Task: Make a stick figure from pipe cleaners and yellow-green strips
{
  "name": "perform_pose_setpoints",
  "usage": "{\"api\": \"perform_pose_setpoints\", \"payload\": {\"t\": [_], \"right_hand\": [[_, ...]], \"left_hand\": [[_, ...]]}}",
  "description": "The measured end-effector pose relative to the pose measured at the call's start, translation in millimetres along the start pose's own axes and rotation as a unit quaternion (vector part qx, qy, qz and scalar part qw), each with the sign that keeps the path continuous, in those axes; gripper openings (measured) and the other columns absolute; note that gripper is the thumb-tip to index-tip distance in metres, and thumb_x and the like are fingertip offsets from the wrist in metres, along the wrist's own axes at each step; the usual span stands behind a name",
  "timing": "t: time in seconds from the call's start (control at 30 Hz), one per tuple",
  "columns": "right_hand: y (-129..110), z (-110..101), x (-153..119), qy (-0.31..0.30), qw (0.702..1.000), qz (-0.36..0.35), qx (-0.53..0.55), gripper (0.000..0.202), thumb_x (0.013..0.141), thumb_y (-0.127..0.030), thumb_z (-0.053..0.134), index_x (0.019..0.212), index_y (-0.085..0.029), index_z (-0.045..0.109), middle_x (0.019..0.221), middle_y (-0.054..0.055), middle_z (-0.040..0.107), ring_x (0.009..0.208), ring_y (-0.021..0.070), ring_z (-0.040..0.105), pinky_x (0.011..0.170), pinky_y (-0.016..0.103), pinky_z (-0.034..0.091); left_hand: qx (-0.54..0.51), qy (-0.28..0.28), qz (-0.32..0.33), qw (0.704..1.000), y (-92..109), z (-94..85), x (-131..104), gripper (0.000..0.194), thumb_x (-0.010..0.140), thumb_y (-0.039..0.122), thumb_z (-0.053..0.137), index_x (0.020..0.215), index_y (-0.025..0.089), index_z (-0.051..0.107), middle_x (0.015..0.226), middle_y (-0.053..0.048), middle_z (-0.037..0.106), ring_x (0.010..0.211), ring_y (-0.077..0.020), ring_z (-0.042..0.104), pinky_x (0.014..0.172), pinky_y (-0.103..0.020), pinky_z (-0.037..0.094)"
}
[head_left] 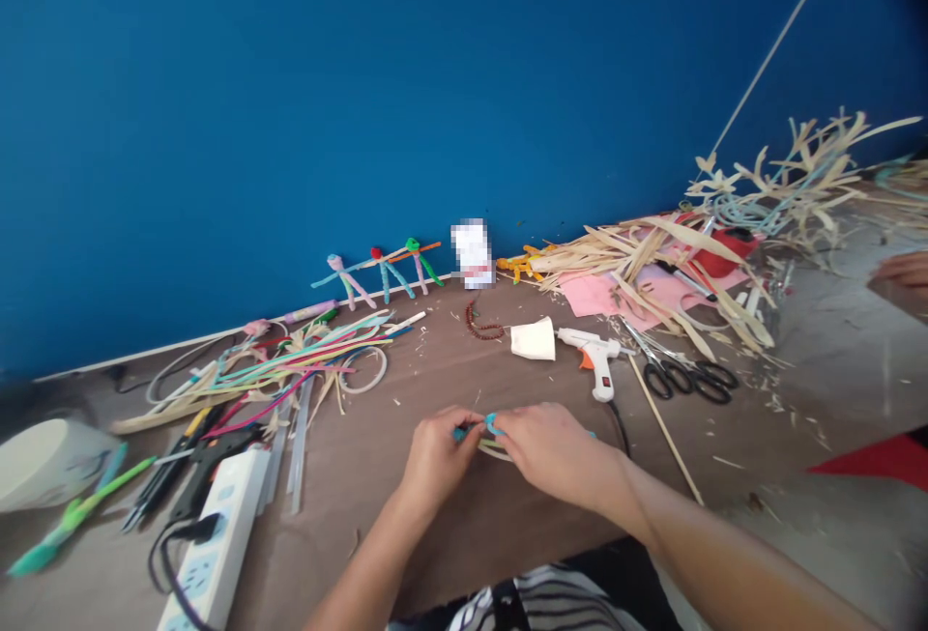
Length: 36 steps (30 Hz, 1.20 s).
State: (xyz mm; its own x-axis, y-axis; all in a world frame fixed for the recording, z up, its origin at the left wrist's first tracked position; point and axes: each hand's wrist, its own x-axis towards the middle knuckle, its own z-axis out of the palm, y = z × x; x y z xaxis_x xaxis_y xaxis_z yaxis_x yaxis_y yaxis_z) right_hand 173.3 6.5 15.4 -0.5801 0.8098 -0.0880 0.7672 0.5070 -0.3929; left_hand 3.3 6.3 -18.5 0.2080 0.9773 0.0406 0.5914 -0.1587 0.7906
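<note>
From far away I watch my left hand (439,449) and right hand (547,447) work close together over the desk (442,365), by the middle of its near edge. The left thumb and finger are pinched together on a bit of blue fuzzy strip (491,424). The right hand is curled, and its fingertips pinch the strip too. Most of it hides under my fingers, so I can't tell how long it is. A pale green loop (495,451) peeks out just below; I can't tell if it is joined on.

I think the strip is very light, soft outside, easy to bend and not slippery. Holding it with just the fingertips seems best, so the fuzz doesn't get squashed.

Between my hands and the far edge, a white cup (533,339) lies on its side, just beside a white glue gun (598,360). I can't see inside the cup. A cream tub (50,467) sits toward the desk's left end, partly out of view, and I can't tell what it holds.
</note>
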Motion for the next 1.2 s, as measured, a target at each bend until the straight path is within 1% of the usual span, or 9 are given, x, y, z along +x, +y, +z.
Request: {"api": "perform_pose_setpoints", "payload": {"t": [0.07, 0.17, 0.3, 0.47, 0.67, 0.97, 1.07, 1.13, 1.2], "right_hand": [[5, -10, 4, 0.017, 0.999, -0.002, 0.032, 0.021, 0.081, -0.024, 0.039, 0.079, -0.017, 0.059, 0.076, 0.006, 0.063, 0.071, 0.0178, 0.057, 0.063, 0.026, 0.035], [17, -18, 11, 0.026, 0.985, -0.01, 0.169, 0.013, 0.074, -0.023, 0.049, 0.074, -0.018, 0.061, 0.074, 0.002, 0.063, 0.069, 0.014, 0.055, 0.061, 0.022, 0.035], [30, -11, 21, -0.029, 0.926, -0.003, 0.377, 0.015, 0.071, -0.026, 0.053, 0.074, -0.014, 0.063, 0.068, 0.0, 0.061, 0.062, 0.0105, 0.052, 0.057, 0.019, 0.037], [36, 6, 22, -0.08, 0.847, 0.036, 0.525, 0.019, 0.068, -0.031, 0.058, 0.072, -0.012, 0.062, 0.054, -0.004, 0.052, 0.045, 0.0044, 0.04, 0.044, 0.017, 0.03], [36, 14, 19, -0.093, 0.782, 0.086, 0.61, 0.02, 0.064, -0.031, 0.063, 0.069, -0.012, 0.059, 0.047, -0.005, 0.049, 0.037, 0.0032, 0.038, 0.037, 0.015, 0.029], [30, 32, 20, -0.105, 0.677, 0.12, 0.718, 0.023, 0.063, -0.034, 0.061, 0.067, -0.014, 0.05, 0.04, -0.006, 0.048, 0.028, 0.0057, 0.038, 0.029, 0.016, 0.025], [26, 39, 18, -0.092, 0.676, 0.132, 0.719, 0.022, 0.065, -0.036, 0.058, 0.066, -0.016, 0.048, 0.041, -0.007, 0.046, 0.029, 0.0057, 0.036, 0.03, 0.017, 0.025], [22, 41, 15, -0.06, 0.713, 0.135, 0.686, 0.018, 0.067, -0.033, 0.056, 0.066, -0.016, 0.049, 0.045, -0.006, 0.046, 0.035, 0.006, 0.039, 0.035, 0.018, 0.028], [18, 43, 11, -0.02, 0.773, 0.119, 0.622, 0.016, 0.072, -0.031, 0.051, 0.069, -0.015, 0.053, 0.054, -0.004, 0.05, 0.046, 0.0075, 0.045, 0.043, 0.019, 0.033]], "left_hand": [[-0.028, -0.045, 0.006, 0.999, 4, -3.7, -1, 0.014, 0.072, 0.022, 0.052, 0.071, 0.016, 0.065, 0.068, -0.003, 0.064, 0.065, -0.0137, 0.055, 0.062, -0.022, 0.038], [-0.114, -0.122, -0.017, 0.986, 8, -10.3, -1, 0.015, 0.069, 0.026, 0.057, 0.069, 0.014, 0.065, 0.064, -0.003, 0.062, 0.061, -0.0126, 0.052, 0.06, -0.021, 0.038], [-0.223, -0.158, -0.064, 0.96, 8, -17.3, -3, 0.017, 0.065, 0.028, 0.063, 0.07, 0.013, 0.064, 0.061, 0.0, 0.059, 0.059, -0.0101, 0.049, 0.059, -0.02, 0.036], [-0.359, -0.227, -0.1, 0.9, 2, -17.2, -6, 0.023, 0.065, 0.03, 0.064, 0.079, 0.013, 0.062, 0.065, -0.002, 0.06, 0.061, -0.0097, 0.05, 0.061, -0.021, 0.037], [-0.294, -0.229, -0.146, 0.916, 0, -8.1, -4, 0.021, 0.067, 0.03, 0.061, 0.078, 0.012, 0.061, 0.065, -0.002, 0.06, 0.054, -0.0079, 0.046, 0.052, -0.019, 0.034], [-0.225, -0.146, -0.096, 0.959, 9, -7.8, -3, 0.016, 0.066, 0.028, 0.061, 0.069, 0.013, 0.062, 0.062, 0.001, 0.058, 0.062, -0.0102, 0.048, 0.063, -0.02, 0.035], [-0.241, -0.084, -0.101, 0.961, 8, -5.5, -4, 0.019, 0.067, 0.031, 0.06, 0.071, 0.013, 0.062, 0.063, 0.0, 0.058, 0.059, -0.0097, 0.048, 0.06, -0.02, 0.036], [-0.231, -0.058, -0.11, 0.965, 6, -3.7, -4, 0.021, 0.069, 0.033, 0.058, 0.074, 0.013, 0.061, 0.063, 0.0, 0.058, 0.055, -0.0091, 0.047, 0.056, -0.02, 0.036], [-0.194, -0.038, -0.106, 0.975, 4, -2.3, -4, 0.021, 0.07, 0.032, 0.055, 0.075, 0.013, 0.062, 0.064, -0.001, 0.06, 0.055, -0.0102, 0.049, 0.056, -0.02, 0.037]]}}
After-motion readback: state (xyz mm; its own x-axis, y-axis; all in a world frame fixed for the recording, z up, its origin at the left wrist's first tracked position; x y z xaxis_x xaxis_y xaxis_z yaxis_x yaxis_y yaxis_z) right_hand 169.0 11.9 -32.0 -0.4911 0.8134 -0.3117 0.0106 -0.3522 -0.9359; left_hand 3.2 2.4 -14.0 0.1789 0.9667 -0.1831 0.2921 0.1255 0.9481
